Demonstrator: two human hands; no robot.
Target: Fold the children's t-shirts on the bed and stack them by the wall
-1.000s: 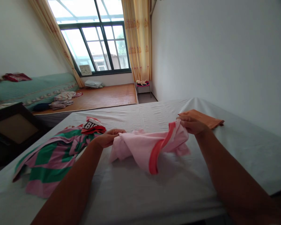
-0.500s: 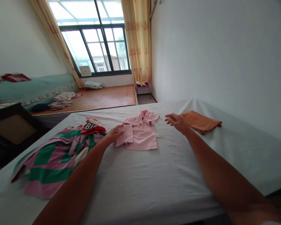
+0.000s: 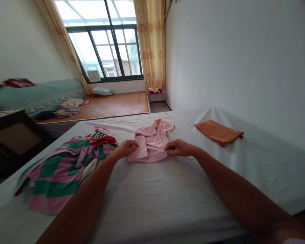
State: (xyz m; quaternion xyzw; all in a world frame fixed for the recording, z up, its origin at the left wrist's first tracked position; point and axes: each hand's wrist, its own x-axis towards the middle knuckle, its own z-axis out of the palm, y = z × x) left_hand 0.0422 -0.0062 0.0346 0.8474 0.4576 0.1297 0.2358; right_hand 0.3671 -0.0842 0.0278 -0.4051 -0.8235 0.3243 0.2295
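A small pink shirt (image 3: 154,145) lies on the white-sheeted bed (image 3: 147,196), its collar facing away and its left side folded inward. At the right edge of the shirt, near the hem, my right hand (image 3: 180,148) pinches the cloth between thumb and fingers. My left hand (image 3: 125,149) is on the folded left side, its fingers curled closed on the fabric. To the left is a loose pile with a green and pink striped garment (image 3: 56,169) and a red piece with white lettering on black (image 3: 101,136). A folded orange-brown cloth (image 3: 218,132) rests to the right.
A white wall (image 3: 231,61) borders the bed on the right. Beyond stands a second bed with a brown mat (image 3: 117,103) and some clothes (image 3: 68,110). A dark cabinet (image 3: 15,139) is at the left, a small stool (image 3: 156,91) near the curtain.
My right hand has come down and left from above the sheet onto the shirt's right edge and closed on it. My left hand's fingers have curled in on the folded side.
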